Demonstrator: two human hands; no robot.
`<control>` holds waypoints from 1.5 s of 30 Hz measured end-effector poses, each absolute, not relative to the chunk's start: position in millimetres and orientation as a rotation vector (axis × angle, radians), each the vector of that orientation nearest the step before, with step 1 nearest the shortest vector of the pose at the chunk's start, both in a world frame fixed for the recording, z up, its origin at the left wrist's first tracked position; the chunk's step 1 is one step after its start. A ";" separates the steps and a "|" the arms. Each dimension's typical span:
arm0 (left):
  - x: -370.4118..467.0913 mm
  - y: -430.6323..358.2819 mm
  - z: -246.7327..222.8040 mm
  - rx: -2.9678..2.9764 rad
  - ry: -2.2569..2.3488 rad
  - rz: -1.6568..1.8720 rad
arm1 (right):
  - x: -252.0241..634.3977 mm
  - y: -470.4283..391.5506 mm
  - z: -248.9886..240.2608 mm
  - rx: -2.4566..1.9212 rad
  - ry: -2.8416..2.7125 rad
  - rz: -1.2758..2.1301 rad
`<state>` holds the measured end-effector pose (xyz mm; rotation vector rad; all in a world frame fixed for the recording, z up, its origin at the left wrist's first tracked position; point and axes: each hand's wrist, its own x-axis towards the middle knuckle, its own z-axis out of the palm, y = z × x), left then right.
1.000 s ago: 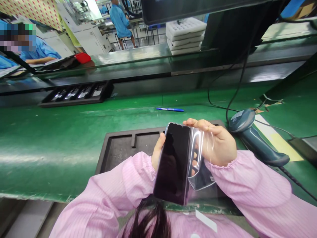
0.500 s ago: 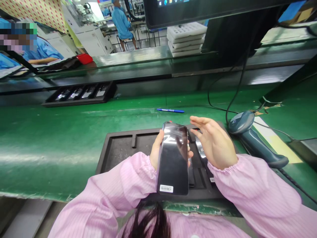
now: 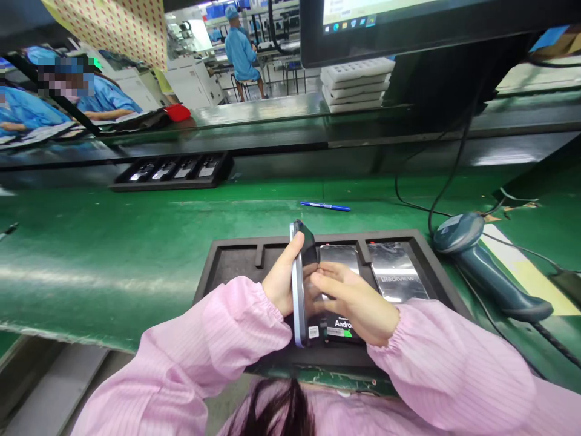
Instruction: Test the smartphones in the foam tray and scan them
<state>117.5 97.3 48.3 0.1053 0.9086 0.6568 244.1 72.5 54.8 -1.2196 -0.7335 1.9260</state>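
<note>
My left hand [image 3: 280, 280] is wrapped round a smartphone [image 3: 298, 303], thumb along its upper edge. The phone is turned nearly edge-on, showing a light blue side and a dark screen facing right, with a small white label low on it. Against or just beside that screen are the fingertips of my right hand [image 3: 361, 304], its fingers loosely stretched; contact is hard to confirm. Beneath both hands lies a black tray [image 3: 236, 242]. In it are a phone showing "Android" [image 3: 342, 327], partly covered by my right hand, and another marked "Blackview" [image 3: 397, 278].
A blue pen [image 3: 325, 206] lies behind the tray. To the right rests a barcode scanner [image 3: 494, 266] with its cable. A second black tray [image 3: 172, 172] holds several items. A monitor [image 3: 390, 39] and stacked white trays [image 3: 356, 85] stand behind; co-workers sit farther off.
The phone has turned from face-up towards me to nearly edge-on, screen to the right. My right hand has come down and left to its screen. The view has shifted slightly.
</note>
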 end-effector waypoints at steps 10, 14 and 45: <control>103.6 94.7 57.8 0.238 1.025 0.774 | 210.6 74.2 64.3 -1.270 -0.777 1.910; 97.8 92.6 43.9 0.263 0.973 0.829 | 205.3 75.0 59.5 -1.299 -0.777 1.933; 66.0 114.8 -4.4 0.546 1.167 0.583 | 301.3 87.2 42.5 -1.293 -0.503 2.182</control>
